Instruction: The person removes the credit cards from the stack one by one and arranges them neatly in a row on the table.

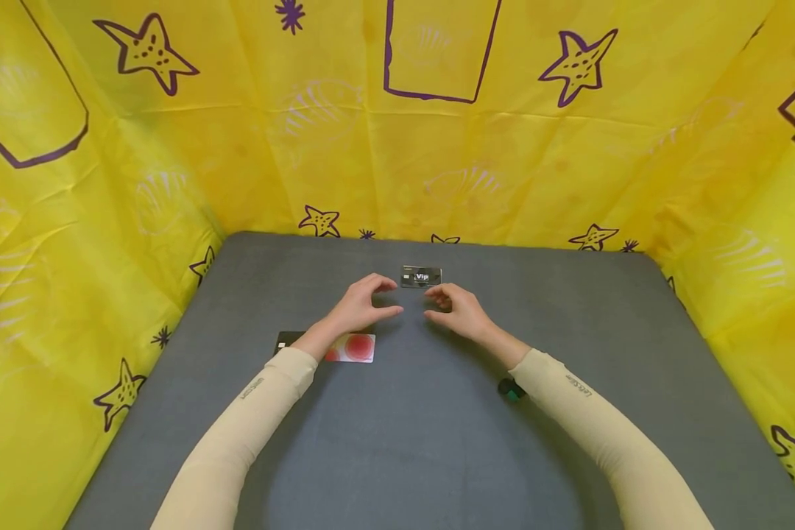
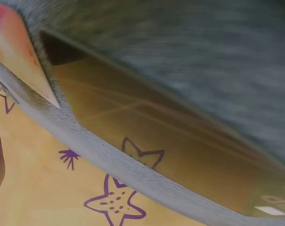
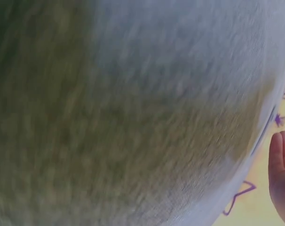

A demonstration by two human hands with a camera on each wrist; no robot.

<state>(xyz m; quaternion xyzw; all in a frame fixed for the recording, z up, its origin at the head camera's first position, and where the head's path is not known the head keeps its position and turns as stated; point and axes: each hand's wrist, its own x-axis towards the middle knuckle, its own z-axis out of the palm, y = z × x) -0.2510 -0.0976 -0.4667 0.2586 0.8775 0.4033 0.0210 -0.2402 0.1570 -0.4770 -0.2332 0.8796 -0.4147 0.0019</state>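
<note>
In the head view my left hand (image 1: 363, 303) is held over the grey table with its thumb and fingers apart, nothing between them. Opposite it, my right hand (image 1: 462, 311) has loosely bent fingers and holds nothing. A black card marked "Vip" (image 1: 421, 277) lies just beyond both hands, the right fingertips close by its lower edge. Below the left wrist are a white card with a red circle (image 1: 358, 347) and a dark card (image 1: 286, 340), partly hidden by the forearm. The left wrist view shows the dark card's glossy surface (image 2: 147, 127) large and close.
A small black and green object (image 1: 511, 390) sits beside the right sleeve, partly covered by it. Yellow cloth (image 1: 331, 162) with starfish drawings rises behind the grey table (image 1: 424, 442) and along both sides.
</note>
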